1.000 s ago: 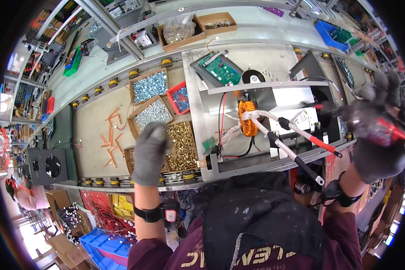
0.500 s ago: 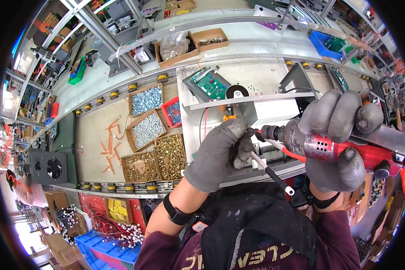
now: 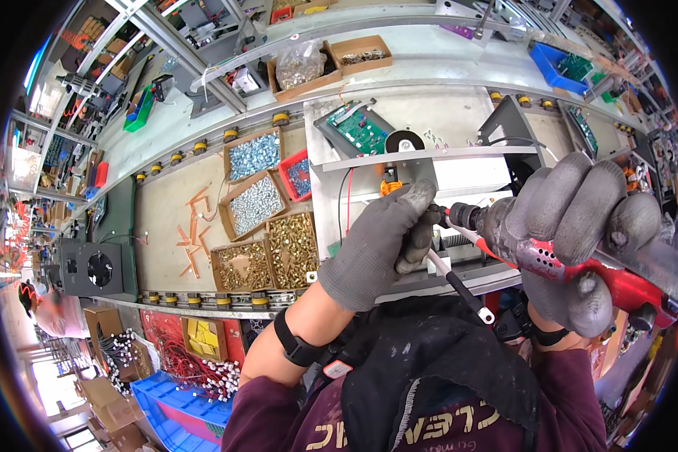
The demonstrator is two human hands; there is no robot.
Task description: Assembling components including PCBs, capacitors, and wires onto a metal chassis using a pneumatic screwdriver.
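Observation:
In my gloved right hand (image 3: pixel 580 207) is a red and black power screwdriver (image 3: pixel 544 256), its chuck pointing left. My gloved left hand (image 3: pixel 380 245) is closed at the bit's tip; its fingertips pinch something small and dark that I cannot make out. Both hands are over the near side of an open metal chassis (image 3: pixel 422 162). Below the left fingers runs a white and black cable (image 3: pixel 459 285) with a ring lug at its end. Inside the chassis are an orange-wound coil (image 3: pixel 391 187) and a white block (image 3: pixel 471 175). A green circuit board (image 3: pixel 361 132) and a black disc (image 3: pixel 404 141) lie behind its front rail.
Left of the chassis stand cardboard boxes of brass fasteners (image 3: pixel 292 245), silver fasteners (image 3: pixel 256 205) and bluish screws (image 3: pixel 255 156), beside a red bin (image 3: pixel 297 175). Copper strips (image 3: pixel 196 230) lie farther left. A grey fan panel (image 3: pixel 94 269) stands at the line's left end.
My right hand and the screwdriver have shifted slightly right and down, and the tool tilts more. The left hand keeps its pinch near the bit. The whole view has shifted a little.

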